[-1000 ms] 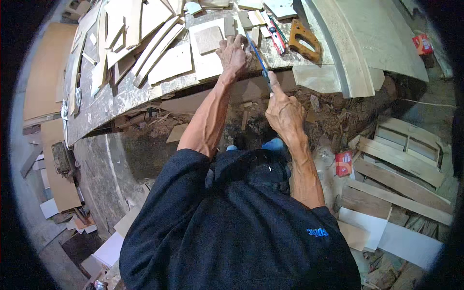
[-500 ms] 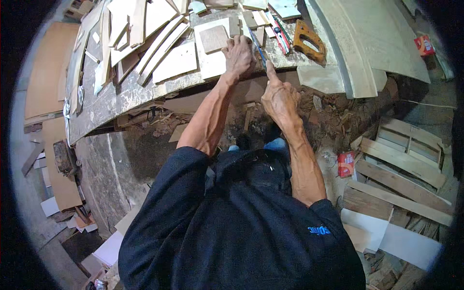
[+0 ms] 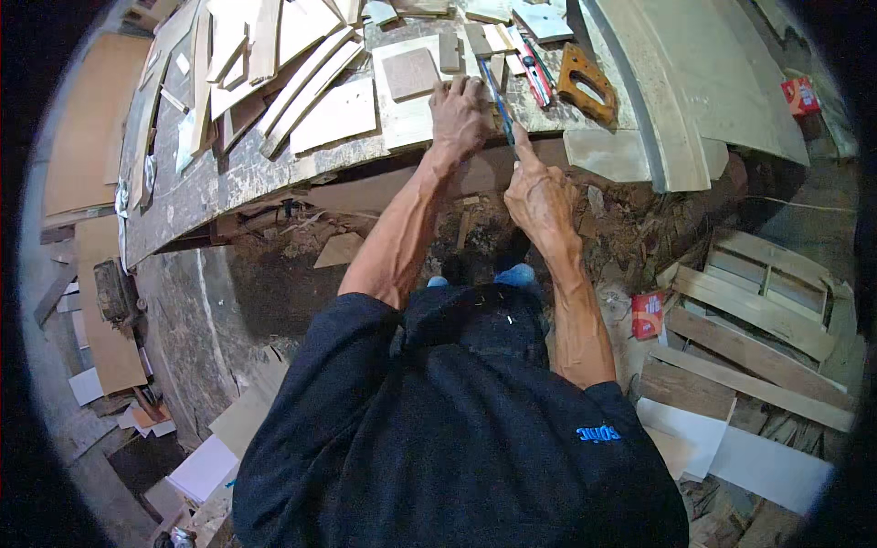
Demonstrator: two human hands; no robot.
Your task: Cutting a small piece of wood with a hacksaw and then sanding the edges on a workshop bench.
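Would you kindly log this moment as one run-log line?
left hand: pressing on pale board | right hand: gripping blue tool at bench edge | nearby: saw handle

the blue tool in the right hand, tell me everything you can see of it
The blue tool is slim, long and straight, with a blue body; its exact kind is too small to tell. It lies slanted across the workbench edge, tip pointing away from the person. The right hand grips its near end, forefinger stretched along it. The left hand rests just beside it.
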